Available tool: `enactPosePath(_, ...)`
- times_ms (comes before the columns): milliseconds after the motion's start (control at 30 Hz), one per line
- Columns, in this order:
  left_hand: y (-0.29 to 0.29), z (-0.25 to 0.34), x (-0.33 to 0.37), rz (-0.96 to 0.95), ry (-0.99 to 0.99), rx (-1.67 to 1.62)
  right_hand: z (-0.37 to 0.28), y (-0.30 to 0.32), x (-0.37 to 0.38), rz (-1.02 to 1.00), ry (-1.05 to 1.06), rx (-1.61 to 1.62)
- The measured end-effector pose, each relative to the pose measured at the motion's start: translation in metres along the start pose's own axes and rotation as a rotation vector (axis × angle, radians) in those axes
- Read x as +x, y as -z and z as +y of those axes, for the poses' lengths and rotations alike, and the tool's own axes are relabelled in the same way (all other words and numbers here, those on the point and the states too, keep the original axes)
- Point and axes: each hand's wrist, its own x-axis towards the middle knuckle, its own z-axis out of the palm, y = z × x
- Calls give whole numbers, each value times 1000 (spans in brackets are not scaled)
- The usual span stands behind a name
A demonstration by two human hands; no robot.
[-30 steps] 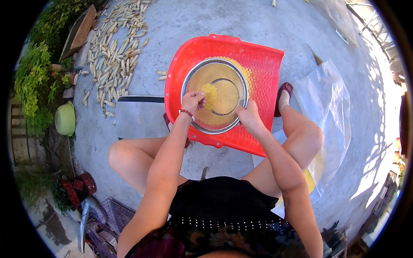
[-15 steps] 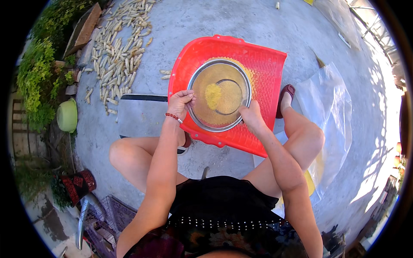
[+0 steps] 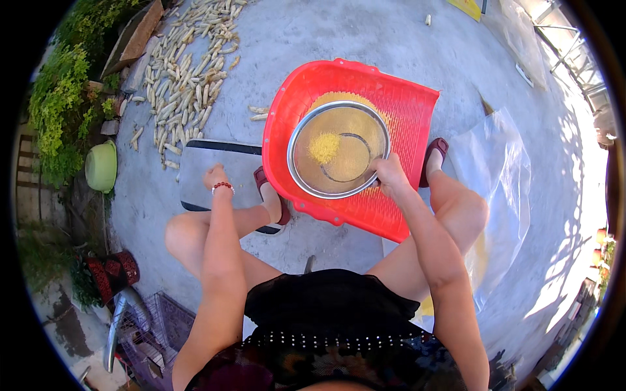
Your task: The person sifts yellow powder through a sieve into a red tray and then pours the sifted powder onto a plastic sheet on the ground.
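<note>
A round metal-rimmed sieve [image 3: 301, 181] is held tilted by its right rim in my right hand [image 3: 391, 174], thumb over the edge. On its mesh lies a small heap of yellow meal [image 3: 323, 148], left of the middle. Under the sieve is a red plastic winnowing scoop [image 3: 417, 104], with yellow grain [image 3: 342, 96] spread along its ribbed floor. My left hand [image 3: 215, 176], with a beaded bracelet at the wrist, is off the sieve, over a grey board with black edges [image 3: 225, 158]. Its fingers are curled; what they hold, if anything, is hidden.
Many bare corn cobs [image 3: 189, 78] lie on the concrete at the far left. A green basin [image 3: 101, 167] stands by the plants. Clear plastic sheeting [image 3: 502, 176] spreads right of my knee. A purple crate [image 3: 156, 332] sits at the lower left.
My left hand has let go of the sieve's left rim and moved left, over the grey board. The sieve has shifted slightly right and tilts more, still in my right hand.
</note>
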Motion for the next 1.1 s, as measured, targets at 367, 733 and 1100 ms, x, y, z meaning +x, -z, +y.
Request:
enactPosePath(367, -7, 26, -39, 33, -205, -220, -3, 0, 2, 154, 136, 85)
enactPosePath(733, 108, 152, -75, -348, -1143, 543, -6, 1, -10, -11, 25, 9)
enactPosePath(1100, 107, 172, -89, -422, -1088, 438, -3, 2, 1, 60, 94, 112)
